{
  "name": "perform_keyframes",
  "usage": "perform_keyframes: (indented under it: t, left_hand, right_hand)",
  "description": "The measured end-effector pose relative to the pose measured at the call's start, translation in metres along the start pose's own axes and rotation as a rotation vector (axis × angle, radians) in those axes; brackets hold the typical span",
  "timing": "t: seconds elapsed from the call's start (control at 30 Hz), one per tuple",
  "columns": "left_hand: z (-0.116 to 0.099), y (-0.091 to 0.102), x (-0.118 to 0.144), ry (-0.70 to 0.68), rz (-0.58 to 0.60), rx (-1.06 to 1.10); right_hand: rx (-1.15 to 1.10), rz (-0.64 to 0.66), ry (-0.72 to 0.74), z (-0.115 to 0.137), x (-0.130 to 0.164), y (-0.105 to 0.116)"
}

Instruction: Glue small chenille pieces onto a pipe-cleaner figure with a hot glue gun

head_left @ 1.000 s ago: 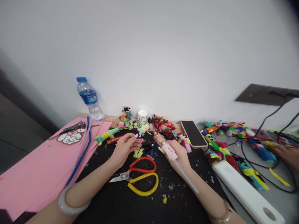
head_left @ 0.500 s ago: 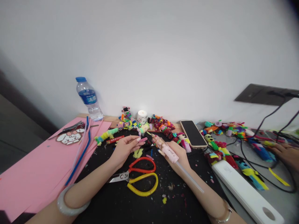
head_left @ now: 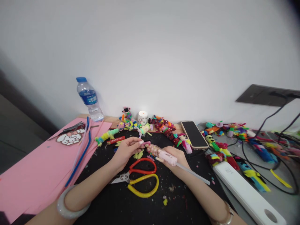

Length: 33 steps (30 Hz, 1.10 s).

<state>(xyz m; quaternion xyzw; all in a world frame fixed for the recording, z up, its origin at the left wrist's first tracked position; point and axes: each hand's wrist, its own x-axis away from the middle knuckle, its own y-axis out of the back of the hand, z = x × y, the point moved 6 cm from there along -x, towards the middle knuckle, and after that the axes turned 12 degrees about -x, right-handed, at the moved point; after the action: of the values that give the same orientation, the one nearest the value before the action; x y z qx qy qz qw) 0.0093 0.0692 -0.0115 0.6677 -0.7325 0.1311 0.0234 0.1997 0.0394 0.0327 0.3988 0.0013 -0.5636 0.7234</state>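
My left hand (head_left: 125, 150) pinches a small pink felt strip (head_left: 145, 143) between thumb and fingers above the black mat (head_left: 131, 203). My right hand (head_left: 175, 157) grips a pink hot-glue gun (head_left: 161, 152) with a clear glue stick (head_left: 194, 175) trailing back over my wrist. The gun's nozzle points left and meets the pink strip. A pair of scissors (head_left: 138, 176) with red and yellow handles lies on the mat just below both hands.
Pink paper sheets (head_left: 35, 168) with a blue pipe cleaner (head_left: 81, 156) lie at left, a water bottle (head_left: 89, 99) behind them. Several colourful felt figures (head_left: 161, 125) line the wall. A phone (head_left: 194, 134), white power strip (head_left: 248, 192) and black cables (head_left: 264, 156) sit at right.
The glue gun has swung left and lower until its tip reaches the pink strip. The other person's hand at the far right edge has gone from view.
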Motion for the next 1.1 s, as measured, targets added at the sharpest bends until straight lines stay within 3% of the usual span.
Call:
perform_keyframes:
  t: [0.27,1.1]
  left_hand:
    - [0.000,-0.001,-0.001,-0.016,0.005,-0.013]
    - [0.001,0.001,-0.001,-0.006,-0.023,-0.025]
  right_hand:
    - [0.006,0.064,-0.032,-0.008,0.004,-0.002]
    - [0.054,0.029,-0.127,-0.016,0.005,-0.003]
